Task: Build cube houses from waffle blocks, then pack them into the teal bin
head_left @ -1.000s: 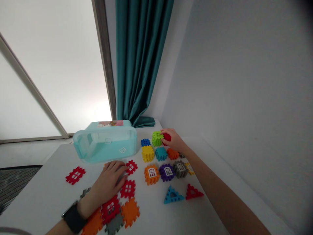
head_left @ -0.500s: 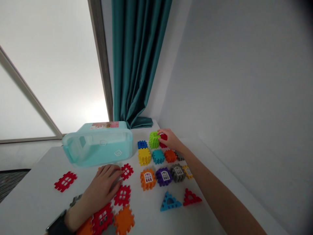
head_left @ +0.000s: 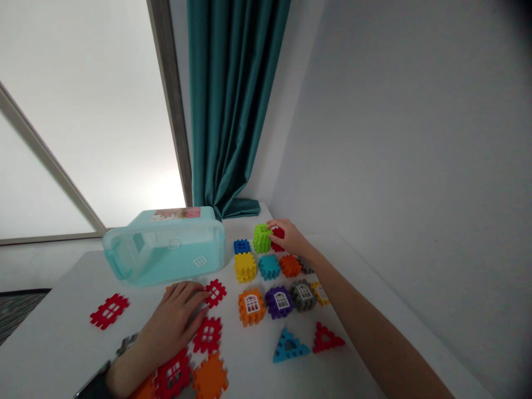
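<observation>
Holding: the right hand (head_left: 288, 237) has a red piece (head_left: 277, 235) tucked in it, pushed up against a lime green cube (head_left: 261, 238).
Right fingers (head_left: 275, 223): curled and close together, with the tips on the green cube.
Resting: the left hand (head_left: 172, 318) lies flat on a white table (head_left: 62, 327), with a black watch (head_left: 95, 386) on the wrist.
Left fingers (head_left: 187, 291): straight and close together, lying over the edge of a flat orange piece (head_left: 171, 288), which is mostly hidden.
Near the left hand: flat red pieces (head_left: 215, 292) and (head_left: 206, 334) sit by the fingertips, and another flat red piece (head_left: 109, 310) is farther left.
In the way: a pale blue plastic box (head_left: 166, 249) lies on its side just past the left fingertips, between that hand and the curtain.
Between the hands: rows of blocks, with a blue block (head_left: 241, 246), a yellow block (head_left: 245, 267), a teal block (head_left: 269, 266) and a purple block (head_left: 278, 302).
Near the front: a blue triangle (head_left: 288, 346) and a red triangle (head_left: 328, 339) sit side by side.
Behind: a dark teal curtain (head_left: 233, 111) hangs by a white wall (head_left: 394, 138).
</observation>
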Demonstrator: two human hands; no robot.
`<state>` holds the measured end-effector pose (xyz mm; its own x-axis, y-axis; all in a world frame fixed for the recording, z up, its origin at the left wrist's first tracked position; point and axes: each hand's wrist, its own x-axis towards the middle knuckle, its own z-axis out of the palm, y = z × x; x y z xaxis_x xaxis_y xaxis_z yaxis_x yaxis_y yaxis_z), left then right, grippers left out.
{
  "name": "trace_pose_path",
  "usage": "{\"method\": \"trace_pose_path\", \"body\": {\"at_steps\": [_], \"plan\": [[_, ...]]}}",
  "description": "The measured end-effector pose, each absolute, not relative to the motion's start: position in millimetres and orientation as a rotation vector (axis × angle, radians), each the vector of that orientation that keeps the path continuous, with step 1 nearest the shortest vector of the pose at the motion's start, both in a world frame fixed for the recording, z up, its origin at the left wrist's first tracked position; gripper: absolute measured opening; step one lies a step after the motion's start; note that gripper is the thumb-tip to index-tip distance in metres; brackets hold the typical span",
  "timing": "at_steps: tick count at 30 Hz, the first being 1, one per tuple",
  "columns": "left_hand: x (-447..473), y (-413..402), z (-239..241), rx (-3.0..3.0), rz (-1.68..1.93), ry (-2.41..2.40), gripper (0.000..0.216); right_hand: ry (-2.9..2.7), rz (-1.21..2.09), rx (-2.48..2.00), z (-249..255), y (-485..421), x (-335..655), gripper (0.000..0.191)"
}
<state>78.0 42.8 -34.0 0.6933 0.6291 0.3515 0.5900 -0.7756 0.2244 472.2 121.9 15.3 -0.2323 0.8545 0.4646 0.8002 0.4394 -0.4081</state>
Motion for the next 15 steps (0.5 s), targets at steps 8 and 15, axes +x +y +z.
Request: {"method": "trace_pose_path", "body": {"at_steps": [8,15], "plan": [[78.5,42.4,-33.2,2.809,0.629,1.013,0.026,-2.059,0.095,-1.387,13.9,122.3,473.0,0.018],[81.4,40.8,-24.6,2.817,0.602,1.020,0.025,-2.057,0.090,-1.415,13.1,122.1,470.6,0.018]]}}
